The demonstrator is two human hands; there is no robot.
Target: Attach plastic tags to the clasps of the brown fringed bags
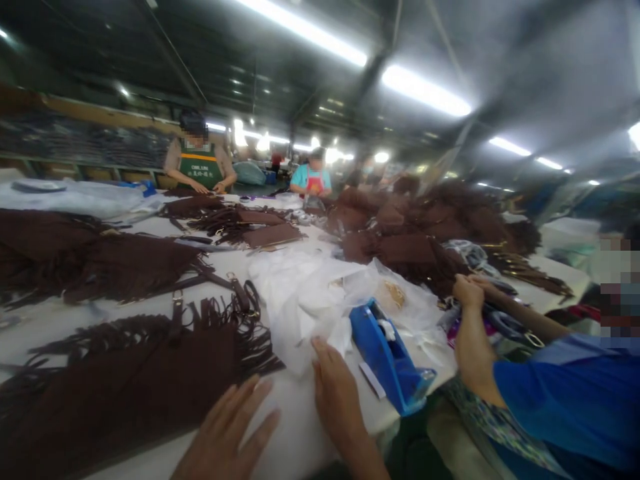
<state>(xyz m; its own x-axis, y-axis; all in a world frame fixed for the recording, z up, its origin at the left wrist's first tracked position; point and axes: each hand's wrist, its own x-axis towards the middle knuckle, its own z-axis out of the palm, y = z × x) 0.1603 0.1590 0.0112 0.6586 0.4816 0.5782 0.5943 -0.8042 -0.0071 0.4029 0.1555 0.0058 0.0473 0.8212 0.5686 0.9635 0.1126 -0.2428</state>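
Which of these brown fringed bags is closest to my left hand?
The fringed bag in the left foreground, strap at its far edge: it lies right by your left hand, while the other bags lie farther back.

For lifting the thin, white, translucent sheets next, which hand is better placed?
Probably the right hand: its fingertips are at the near edge of the sheets, while the left hand is farther back, near the dark brown fringed bag.

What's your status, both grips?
Left grip open, near brown fringed bag. Right grip at white plastic, hold unclear. Blue tape dispenser close on right.
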